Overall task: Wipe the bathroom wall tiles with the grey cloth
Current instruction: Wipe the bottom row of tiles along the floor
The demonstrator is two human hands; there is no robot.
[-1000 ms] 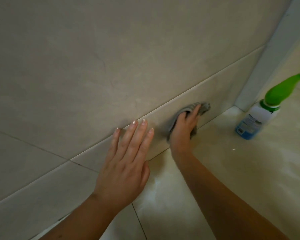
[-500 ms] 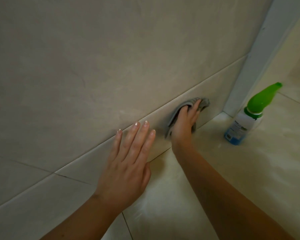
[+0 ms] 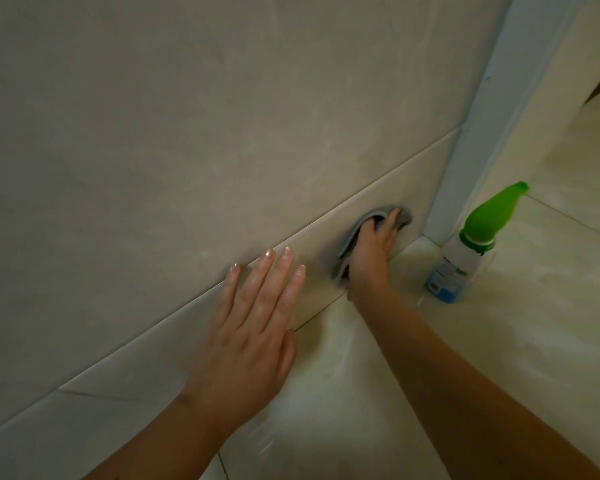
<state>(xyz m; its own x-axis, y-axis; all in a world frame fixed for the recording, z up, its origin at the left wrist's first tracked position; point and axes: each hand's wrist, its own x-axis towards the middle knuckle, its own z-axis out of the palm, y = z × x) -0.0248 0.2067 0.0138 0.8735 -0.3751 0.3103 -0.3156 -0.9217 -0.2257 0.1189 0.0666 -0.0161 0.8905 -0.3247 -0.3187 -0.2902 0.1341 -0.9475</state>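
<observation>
1. The wall tiles (image 3: 187, 133) fill the left and middle of the view. They are large, matt and beige-grey, with faint cloudy marbling and thin pale joints. One long joint runs slantwise from lower left to upper right, and below it lies a narrower bottom row of tiles.
2. The left hand (image 3: 253, 327) lies flat on that bottom row. It is relaxed and grasps nothing, with its fingers straight and slightly spread. The fingertips reach up to the long joint.
3. The grey cloth (image 3: 350, 237) is to the right of the left hand and apart from it. It is pressed against the bottom row of tiles, just above the floor (image 3: 499, 358). It is a soft, plain mid-grey cloth, bunched into folds, and only its edges show around the hand on top of it.
4. The cloth's long axis slants from lower left to upper right, roughly in line with the long joint. Its upper end points toward the white corner post (image 3: 492, 116) and stops just short of it.
5. The right hand (image 3: 371, 251) covers the middle of the cloth. Its fingers are bent over the fabric, grasping it and holding it to the wall.
6. A spray bottle (image 3: 461, 261) stands upright on the pale floor, right of the post's foot. It has a white body, a blue label and a green top.
</observation>
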